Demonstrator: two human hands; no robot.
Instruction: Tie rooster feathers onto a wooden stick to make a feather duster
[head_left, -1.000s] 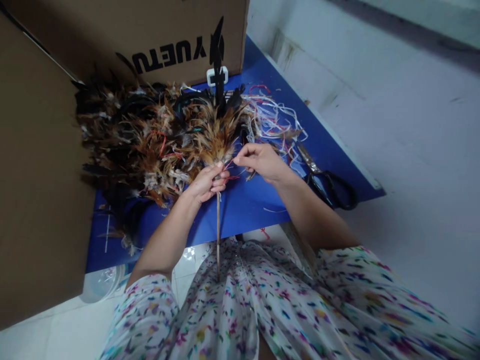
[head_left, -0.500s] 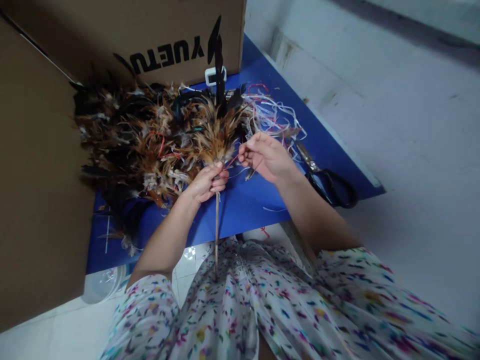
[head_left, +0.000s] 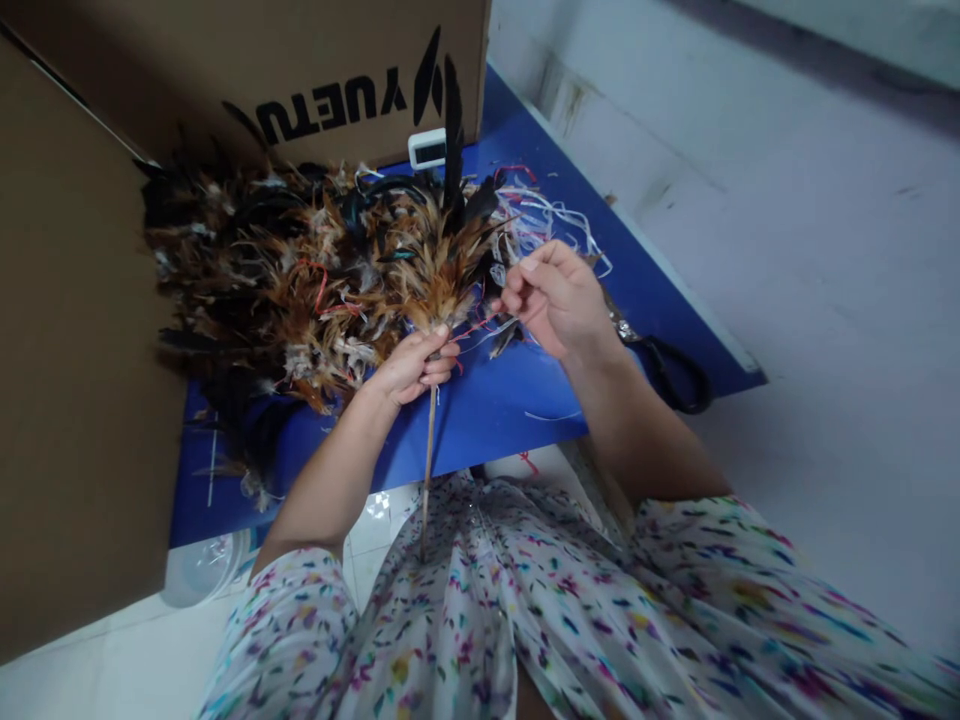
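Observation:
My left hand (head_left: 420,365) is closed round the thin stick (head_left: 429,450) of a feather duster, just under its brown and black feathers (head_left: 437,275). The stick's lower end reaches down to the patterned clothing at my lap. A red string (head_left: 477,325) runs from the left hand's fingers to my right hand (head_left: 562,300), which is closed in a pinch on the right of the duster. The string's far end is hidden by the fingers. A thin pale strand runs close to the string.
A large feather pile (head_left: 247,270) covers the left of the blue table (head_left: 502,415). White and red plastic strands (head_left: 562,215) and black-handled scissors (head_left: 679,375) lie on the right. Cardboard boxes (head_left: 337,50) stand behind and left, near a small white device (head_left: 427,150). A wall (head_left: 810,300) borders the right.
My right hand has moved right and slightly up, drawing out a longer stretch of red string. My left hand stays in place; the duster's top leans slightly more to the right.

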